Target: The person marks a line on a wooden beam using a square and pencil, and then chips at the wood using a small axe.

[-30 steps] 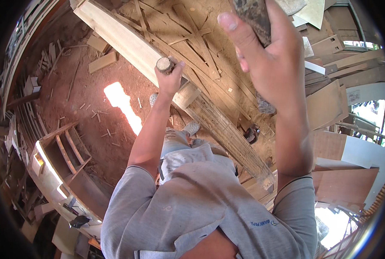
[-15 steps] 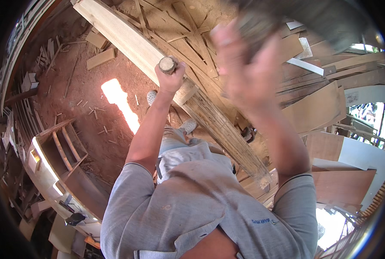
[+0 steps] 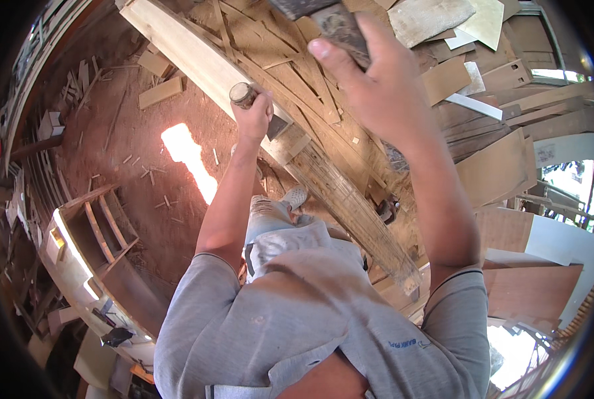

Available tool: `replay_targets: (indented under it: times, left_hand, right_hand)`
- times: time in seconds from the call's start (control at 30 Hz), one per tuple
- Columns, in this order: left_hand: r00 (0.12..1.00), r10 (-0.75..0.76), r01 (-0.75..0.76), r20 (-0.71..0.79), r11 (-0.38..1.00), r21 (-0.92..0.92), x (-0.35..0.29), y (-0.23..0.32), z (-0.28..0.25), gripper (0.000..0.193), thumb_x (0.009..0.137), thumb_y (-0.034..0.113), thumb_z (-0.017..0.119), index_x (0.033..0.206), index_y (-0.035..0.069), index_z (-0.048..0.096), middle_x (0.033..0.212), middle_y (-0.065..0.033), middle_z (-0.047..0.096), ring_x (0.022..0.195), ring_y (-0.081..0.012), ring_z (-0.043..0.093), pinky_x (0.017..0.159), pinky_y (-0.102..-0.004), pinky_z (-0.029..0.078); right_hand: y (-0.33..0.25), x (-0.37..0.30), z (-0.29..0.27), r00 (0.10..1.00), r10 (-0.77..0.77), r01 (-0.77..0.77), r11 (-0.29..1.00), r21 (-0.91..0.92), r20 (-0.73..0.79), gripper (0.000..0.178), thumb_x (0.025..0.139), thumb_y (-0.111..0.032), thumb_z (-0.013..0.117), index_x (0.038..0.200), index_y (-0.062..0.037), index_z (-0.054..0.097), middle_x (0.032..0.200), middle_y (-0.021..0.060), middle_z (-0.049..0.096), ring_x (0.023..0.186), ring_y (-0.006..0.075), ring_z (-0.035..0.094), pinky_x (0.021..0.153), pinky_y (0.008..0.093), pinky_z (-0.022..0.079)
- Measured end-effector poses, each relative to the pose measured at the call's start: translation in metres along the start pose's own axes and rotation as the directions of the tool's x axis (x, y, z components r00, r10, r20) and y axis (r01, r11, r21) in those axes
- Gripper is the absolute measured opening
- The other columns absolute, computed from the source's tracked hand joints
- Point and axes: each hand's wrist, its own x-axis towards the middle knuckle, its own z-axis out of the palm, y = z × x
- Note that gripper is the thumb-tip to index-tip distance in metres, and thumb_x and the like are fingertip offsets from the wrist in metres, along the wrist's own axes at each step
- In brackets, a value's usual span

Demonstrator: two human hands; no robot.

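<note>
My left hand [image 3: 252, 117] is closed around the handle of a chisel [image 3: 242, 94], its round worn end pointing up toward me. The hand is over a long pale timber beam [image 3: 197, 60] that runs from far left to near right. Beside the fist, a dark grey flat patch shows on the beam; I cannot tell whether it is the blade or a cut. Raised at the upper right, my right hand [image 3: 383, 86] grips the thick, scuffed handle of a dark mallet [image 3: 342, 30]. The mallet's head is partly cut off by the top edge.
A darker, rougher timber [image 3: 350, 206] continues the beam line toward the near right. Thin offcuts [image 3: 303, 73] lie beyond it, and stacked boards [image 3: 496, 166] are at right. A wooden cabinet frame [image 3: 104, 233] stands at left; small blocks [image 3: 160, 93] lie on the dirt floor.
The mallet and my right hand have moved left and are less blurred. My left hand with the chisel has shifted slightly left and tilted, showing the dark patch beside it.
</note>
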Motion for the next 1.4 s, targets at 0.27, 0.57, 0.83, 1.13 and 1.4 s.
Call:
replay_targets:
  times: [0.27,0.57,0.83,1.13,1.4]
  left_hand:
    - [0.996,0.091,-0.094,0.023,0.972,0.216,-0.012,-0.010,-0.005,0.015,0.090,-0.002,0.070,0.078,0.002,0.063,0.067,0.0029,0.058,0.062,-0.0062,0.054,0.056,-0.0259,0.043]
    - [0.960,0.262,-0.281,0.103,0.882,0.378,-0.021,-0.015,0.007,0.012,0.088,0.000,0.069,0.079,0.003,0.063,0.070,0.0037,0.056,0.065,-0.0060,0.052,0.059,-0.0266,0.043]
    - [0.913,0.373,-0.408,0.164,0.817,0.407,-0.024,-0.028,-0.002,0.011,0.088,0.001,0.071,0.081,0.003,0.062,0.072,0.0043,0.057,0.069,-0.0048,0.053,0.061,-0.0254,0.044]
    - [0.996,0.064,-0.070,-0.058,0.992,-0.103,0.003,0.015,-0.022,0.021,0.089,-0.004,0.061,0.073,0.005,0.052,0.056,-0.0023,0.048,0.043,-0.0109,0.044,0.041,-0.0270,0.034]
    - [0.998,0.044,-0.045,-0.049,0.999,-0.023,-0.010,0.012,-0.001,0.020,0.091,-0.001,0.060,0.074,0.005,0.051,0.057,-0.0017,0.047,0.044,-0.0109,0.042,0.042,-0.0276,0.033]
  right_hand:
    - [0.014,-0.016,0.001,0.998,-0.045,0.045,0.999,0.000,-0.043,0.042,0.100,-0.038,0.077,0.104,0.0007,0.061,0.070,0.0149,0.065,0.059,0.0250,0.062,0.059,0.0390,0.049]
    - [-0.001,-0.007,-0.006,0.956,-0.164,0.231,0.933,0.277,-0.243,0.036,0.104,-0.030,0.074,0.116,0.0020,0.063,0.086,0.0089,0.070,0.076,0.0176,0.069,0.071,0.0330,0.056]
    - [0.037,-0.016,0.032,0.916,0.149,0.050,0.879,-0.474,0.373,0.038,0.107,-0.040,0.062,0.113,-0.0030,0.057,0.085,0.0201,0.071,0.077,0.0411,0.070,0.073,0.0490,0.056]
    - [0.025,-0.029,-0.005,0.981,0.183,-0.181,0.983,-0.038,0.067,0.041,0.102,-0.039,0.073,0.109,0.0005,0.063,0.084,0.0180,0.071,0.073,0.0303,0.067,0.070,0.0432,0.052]
    - [0.030,-0.030,-0.001,0.991,0.130,-0.130,0.976,0.174,0.009,0.044,0.102,-0.040,0.075,0.110,0.0021,0.064,0.080,0.0136,0.068,0.068,0.0188,0.058,0.066,0.0377,0.049]
